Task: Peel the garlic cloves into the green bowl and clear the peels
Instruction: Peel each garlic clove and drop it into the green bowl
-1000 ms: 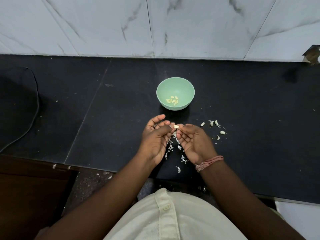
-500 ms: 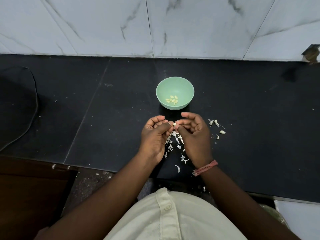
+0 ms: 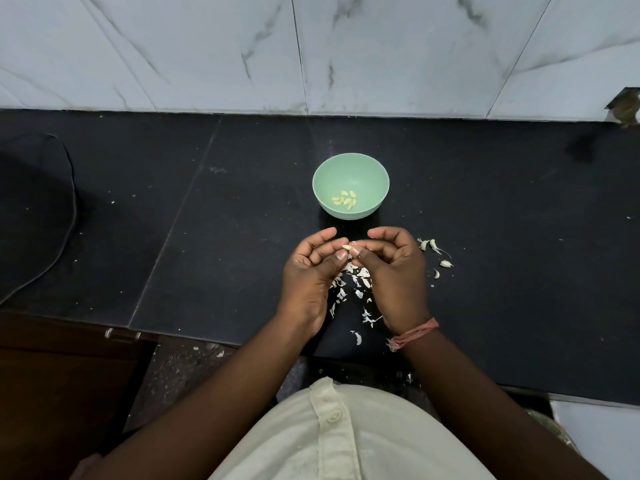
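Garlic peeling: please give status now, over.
Left hand and right hand both pinch one garlic clove. Peeled cloves in green bowl. Peels below hands, unpeeled cloves right. Nothing in the way.

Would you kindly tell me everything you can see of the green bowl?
The green bowl is a small, round, pale mint bowl, smooth and matte, plastic by the look of it. It stands upright on the black countertop, just beyond the person's hands, and neither hand touches it. A small cluster of peeled garlic cloves lies at its bottom; the rest of its inside is bare. No lid or handle shows.
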Motion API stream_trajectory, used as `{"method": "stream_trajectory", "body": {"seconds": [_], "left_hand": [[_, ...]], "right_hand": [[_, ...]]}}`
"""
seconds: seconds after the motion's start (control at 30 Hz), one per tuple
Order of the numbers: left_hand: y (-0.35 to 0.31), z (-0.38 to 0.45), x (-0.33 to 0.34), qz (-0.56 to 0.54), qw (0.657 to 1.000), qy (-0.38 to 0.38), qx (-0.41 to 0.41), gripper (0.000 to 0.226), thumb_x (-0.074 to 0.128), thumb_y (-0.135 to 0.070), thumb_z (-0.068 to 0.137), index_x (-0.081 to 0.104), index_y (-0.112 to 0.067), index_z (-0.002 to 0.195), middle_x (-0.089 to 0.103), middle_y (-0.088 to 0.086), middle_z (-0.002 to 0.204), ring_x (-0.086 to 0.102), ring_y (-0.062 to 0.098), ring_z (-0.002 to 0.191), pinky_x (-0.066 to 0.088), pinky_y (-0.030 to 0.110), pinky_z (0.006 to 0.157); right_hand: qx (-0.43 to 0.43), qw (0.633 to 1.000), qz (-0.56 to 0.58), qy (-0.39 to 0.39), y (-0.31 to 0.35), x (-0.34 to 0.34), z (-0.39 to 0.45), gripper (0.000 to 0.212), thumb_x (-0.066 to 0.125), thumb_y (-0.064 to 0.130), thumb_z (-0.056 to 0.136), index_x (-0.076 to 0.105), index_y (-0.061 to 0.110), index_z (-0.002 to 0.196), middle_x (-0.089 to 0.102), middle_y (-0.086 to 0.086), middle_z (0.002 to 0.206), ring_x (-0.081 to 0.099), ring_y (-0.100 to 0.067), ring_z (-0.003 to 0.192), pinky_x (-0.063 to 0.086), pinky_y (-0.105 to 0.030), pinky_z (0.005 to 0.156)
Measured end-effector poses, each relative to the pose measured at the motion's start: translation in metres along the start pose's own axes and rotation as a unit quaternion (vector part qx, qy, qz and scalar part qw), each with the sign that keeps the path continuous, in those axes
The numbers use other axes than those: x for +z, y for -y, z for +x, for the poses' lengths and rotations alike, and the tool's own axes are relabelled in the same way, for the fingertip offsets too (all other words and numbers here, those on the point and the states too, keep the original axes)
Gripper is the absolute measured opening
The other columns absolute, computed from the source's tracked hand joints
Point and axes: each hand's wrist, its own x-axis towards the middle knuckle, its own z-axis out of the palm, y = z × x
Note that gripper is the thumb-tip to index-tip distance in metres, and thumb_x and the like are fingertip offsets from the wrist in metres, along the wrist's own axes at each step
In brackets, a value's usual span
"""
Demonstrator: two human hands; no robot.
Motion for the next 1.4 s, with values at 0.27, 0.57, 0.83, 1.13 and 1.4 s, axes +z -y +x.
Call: {"method": "stream_trajectory", "body": {"seconds": [0.27, 0.57, 0.83, 1.13, 1.4], "left_hand": [[0.001, -0.002, 0.001, 0.042, 0.997, 0.006, 0.062, 0.046, 0.074, 0.003, 0.073, 0.063, 0.0, 0.117, 0.07, 0.012, 0.09, 0.069, 0.02, 0.086, 0.057, 0.028, 0.082], [-0.002, -0.001, -0.001, 0.135, 0.987, -0.003, 0.084, 0.029, 0.061, 0.015, 0.088, 0.064, -0.001, 0.112, 0.071, 0.012, 0.088, 0.071, 0.019, 0.081, 0.06, 0.029, 0.075], [-0.001, -0.001, 0.001, 0.15, 0.985, -0.005, 0.084, 0.028, 0.063, 0.016, 0.087, 0.059, 0.004, 0.113, 0.07, 0.02, 0.093, 0.07, 0.023, 0.086, 0.059, 0.028, 0.073], [0.0, 0.0, 0.003, 0.111, 0.992, -0.01, 0.058, 0.028, 0.063, 0.017, 0.086, 0.055, -0.003, 0.103, 0.071, 0.014, 0.086, 0.071, 0.02, 0.082, 0.059, 0.027, 0.071], [-0.001, 0.001, 0.003, 0.139, 0.988, 0.009, 0.07, 0.029, 0.064, 0.018, 0.085, 0.055, -0.004, 0.102, 0.071, 0.018, 0.09, 0.069, 0.026, 0.087, 0.06, 0.03, 0.074]], "right_hand": [[-0.089, 0.987, -0.13, 0.012, 0.001, 0.001, -0.003, 0.03, 0.073, -0.003, 0.084, 0.06, 0.013, 0.107, 0.072, -0.001, 0.089, 0.07, -0.013, 0.086, 0.056, -0.03, 0.085], [-0.16, 0.956, -0.229, 0.091, 0.0, -0.003, -0.002, 0.039, 0.061, -0.007, 0.089, 0.048, 0.021, 0.114, 0.06, -0.001, 0.092, 0.058, -0.011, 0.081, 0.049, -0.019, 0.076], [-0.208, 0.926, -0.302, 0.095, -0.005, -0.007, 0.0, 0.037, 0.055, -0.003, 0.089, 0.045, 0.024, 0.112, 0.058, 0.001, 0.096, 0.06, -0.011, 0.086, 0.049, -0.021, 0.078], [-0.208, 0.916, -0.332, 0.085, -0.007, -0.007, 0.001, 0.03, 0.052, -0.002, 0.09, 0.046, 0.018, 0.111, 0.057, 0.001, 0.098, 0.06, -0.015, 0.09, 0.051, -0.028, 0.079], [-0.206, 0.904, -0.353, 0.123, -0.005, -0.009, 0.004, 0.027, 0.048, -0.003, 0.088, 0.043, 0.017, 0.105, 0.052, 0.001, 0.093, 0.055, -0.017, 0.084, 0.044, -0.026, 0.071]]}}
